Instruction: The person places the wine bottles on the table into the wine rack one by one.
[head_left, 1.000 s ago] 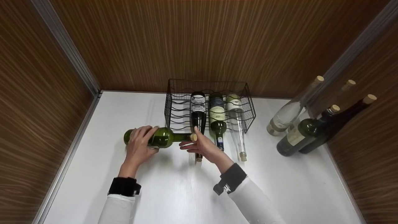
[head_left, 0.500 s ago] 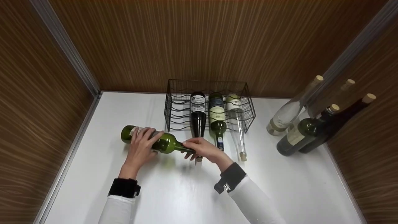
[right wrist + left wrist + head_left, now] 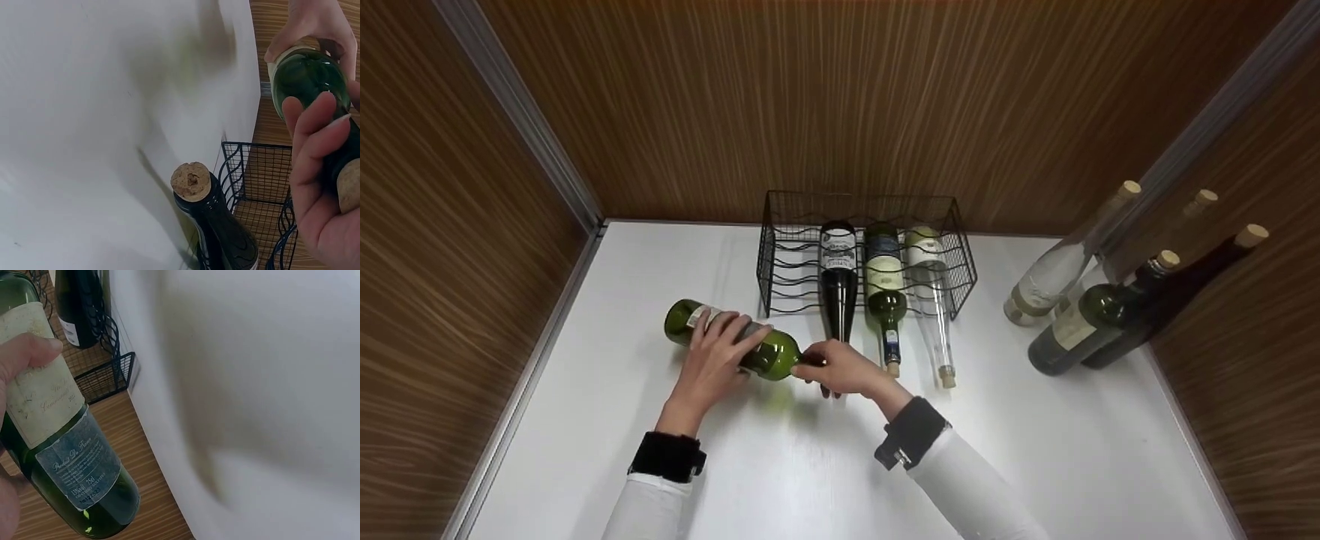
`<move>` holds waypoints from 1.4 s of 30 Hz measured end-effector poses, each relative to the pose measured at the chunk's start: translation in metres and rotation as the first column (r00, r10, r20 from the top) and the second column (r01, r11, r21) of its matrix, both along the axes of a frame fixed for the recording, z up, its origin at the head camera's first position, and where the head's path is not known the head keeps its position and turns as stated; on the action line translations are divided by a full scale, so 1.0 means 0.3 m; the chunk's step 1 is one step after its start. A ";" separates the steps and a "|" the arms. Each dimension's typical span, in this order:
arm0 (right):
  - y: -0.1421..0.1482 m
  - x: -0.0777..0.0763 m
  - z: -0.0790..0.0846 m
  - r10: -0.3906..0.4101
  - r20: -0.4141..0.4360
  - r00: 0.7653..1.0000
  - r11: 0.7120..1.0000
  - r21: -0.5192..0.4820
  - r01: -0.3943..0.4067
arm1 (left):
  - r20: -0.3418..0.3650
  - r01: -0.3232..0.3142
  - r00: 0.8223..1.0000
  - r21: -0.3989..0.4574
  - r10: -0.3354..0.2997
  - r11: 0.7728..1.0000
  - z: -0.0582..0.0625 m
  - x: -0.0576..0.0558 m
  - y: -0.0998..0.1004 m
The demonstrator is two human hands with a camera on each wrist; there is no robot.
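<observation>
A green wine bottle [image 3: 775, 355] is held aslant above the white tabletop, its base up and to the left. My left hand [image 3: 715, 355] grips its body; the left wrist view shows the thumb across the cream label [image 3: 45, 394]. Around the neck curl the fingers of my right hand [image 3: 844, 367], and the cork [image 3: 350, 185] shows beside the palm in the right wrist view. Just behind the hands stands a black wire rack [image 3: 766, 262]. In it lie a dark bottle [image 3: 838, 289], a green bottle [image 3: 885, 281] and a clear bottle [image 3: 931, 281], necks toward me. My right hand partly hides the dark bottle's neck.
Several corked bottles stand upright at the right, among them a clear bottle [image 3: 1044, 281] and a green one [image 3: 1084, 330]. Wood-grain panels [image 3: 885, 97] enclose the white table [image 3: 780, 480] at the back and both sides.
My right hand has moved from open fingers near the cork to a grip on the neck. The held bottle has tilted, neck end lower, and shifted slightly right over the last half second.
</observation>
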State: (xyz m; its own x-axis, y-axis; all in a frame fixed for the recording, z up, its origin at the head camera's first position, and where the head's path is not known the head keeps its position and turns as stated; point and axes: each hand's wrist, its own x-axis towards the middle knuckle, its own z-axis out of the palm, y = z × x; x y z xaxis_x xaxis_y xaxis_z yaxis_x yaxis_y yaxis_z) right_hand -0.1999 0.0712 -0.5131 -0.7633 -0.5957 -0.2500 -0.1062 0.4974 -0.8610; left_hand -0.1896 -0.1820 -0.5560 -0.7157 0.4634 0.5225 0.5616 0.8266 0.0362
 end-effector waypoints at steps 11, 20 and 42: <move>0.003 0.022 -0.028 -0.036 -0.275 0.961 0.998 0.046 0.050 | -0.003 -0.002 1.000 0.044 0.002 0.999 -0.008 0.005 0.031; 0.034 0.060 -0.006 -0.156 -0.253 0.955 0.987 -0.010 0.159 | -0.020 -0.052 0.998 0.167 0.057 0.985 -0.006 -0.006 0.062; 0.100 0.142 0.010 -0.249 -0.267 0.931 0.968 -0.057 0.243 | 0.231 -0.303 0.952 0.646 0.199 0.700 -0.028 0.054 0.000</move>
